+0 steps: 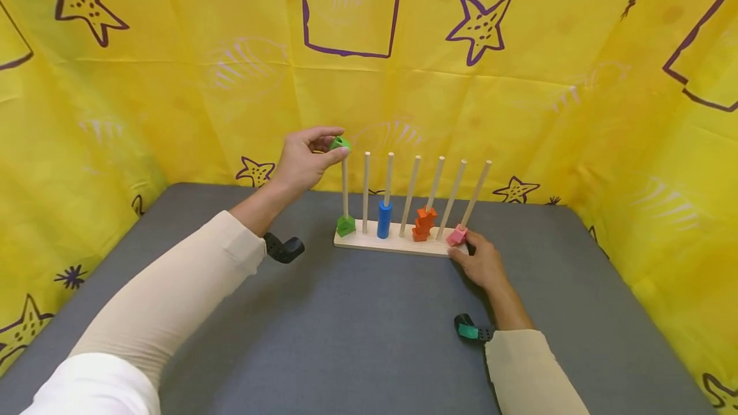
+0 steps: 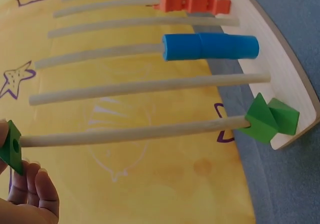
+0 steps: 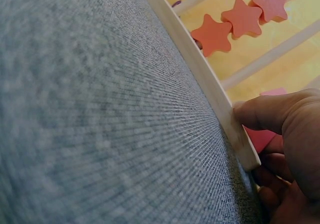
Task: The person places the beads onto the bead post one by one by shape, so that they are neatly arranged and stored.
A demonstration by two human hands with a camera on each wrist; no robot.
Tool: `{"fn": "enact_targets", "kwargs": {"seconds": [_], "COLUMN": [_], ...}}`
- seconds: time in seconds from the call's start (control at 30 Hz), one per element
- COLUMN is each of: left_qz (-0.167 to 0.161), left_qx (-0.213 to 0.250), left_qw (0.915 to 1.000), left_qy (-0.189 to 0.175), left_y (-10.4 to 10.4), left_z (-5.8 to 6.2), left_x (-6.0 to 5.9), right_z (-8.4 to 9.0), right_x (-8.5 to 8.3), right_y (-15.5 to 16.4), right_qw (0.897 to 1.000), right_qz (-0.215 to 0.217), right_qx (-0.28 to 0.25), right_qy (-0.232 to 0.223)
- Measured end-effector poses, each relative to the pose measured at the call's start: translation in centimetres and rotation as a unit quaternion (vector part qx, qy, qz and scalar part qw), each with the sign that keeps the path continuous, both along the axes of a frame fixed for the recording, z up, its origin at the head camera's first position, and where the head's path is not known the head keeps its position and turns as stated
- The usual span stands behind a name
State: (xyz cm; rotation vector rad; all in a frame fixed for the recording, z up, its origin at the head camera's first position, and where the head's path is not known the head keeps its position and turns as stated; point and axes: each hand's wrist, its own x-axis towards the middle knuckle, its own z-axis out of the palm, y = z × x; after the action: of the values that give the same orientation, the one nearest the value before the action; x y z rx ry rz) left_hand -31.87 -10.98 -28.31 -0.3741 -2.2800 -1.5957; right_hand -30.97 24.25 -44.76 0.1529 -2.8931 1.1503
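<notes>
At the tip of the leftmost peg point(image 1: 344, 184), a green block point(image 1: 339, 143) sits pinched in the left hand's point(image 1: 302, 162) fingers. Right hand point(image 1: 483, 262) grips the wooden base point(image 1: 392, 245) on the bench point(image 1: 357, 325). Misaligned, the block's hole could jam or tilt the rack.

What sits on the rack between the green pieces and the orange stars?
A bare peg, the blue cylinders on their peg, then another bare peg; the head view shows it best.
</notes>
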Motion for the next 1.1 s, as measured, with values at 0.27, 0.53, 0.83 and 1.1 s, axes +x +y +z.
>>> {"fn": "enact_targets", "kwargs": {"seconds": [0.27, 0.53, 0.83, 1.1], "left_qz": [-0.014, -0.006, 0.013, 0.029], "left_qx": [-0.024, -0.028, -0.031, -0.044], "left_qw": [0.9995, 0.9983, 0.9952, 0.9881], "left_qy": [-0.014, -0.052, -0.092, -0.144], "left_y": [0.7, 1.0, 1.0, 0.6], "left_z": [-0.6, -2.0, -4.2, -7.3], "left_x": [-0.5, -0.4, -0.5, -0.1], "right_z": [-0.1, -0.3, -0.1, -0.3], "right_x": [-0.2, -0.1, -0.2, 0.0], "right_y": [0.3, 0.5, 0.3, 0.1], "right_qw": [1.0, 1.0, 1.0, 1.0], "right_qz": [0.001, -0.001, -0.004, 0.006], "right_qx": [-0.008, -0.007, -0.005, -0.007], "right_qy": [0.012, 0.01, 0.014, 0.022]}}
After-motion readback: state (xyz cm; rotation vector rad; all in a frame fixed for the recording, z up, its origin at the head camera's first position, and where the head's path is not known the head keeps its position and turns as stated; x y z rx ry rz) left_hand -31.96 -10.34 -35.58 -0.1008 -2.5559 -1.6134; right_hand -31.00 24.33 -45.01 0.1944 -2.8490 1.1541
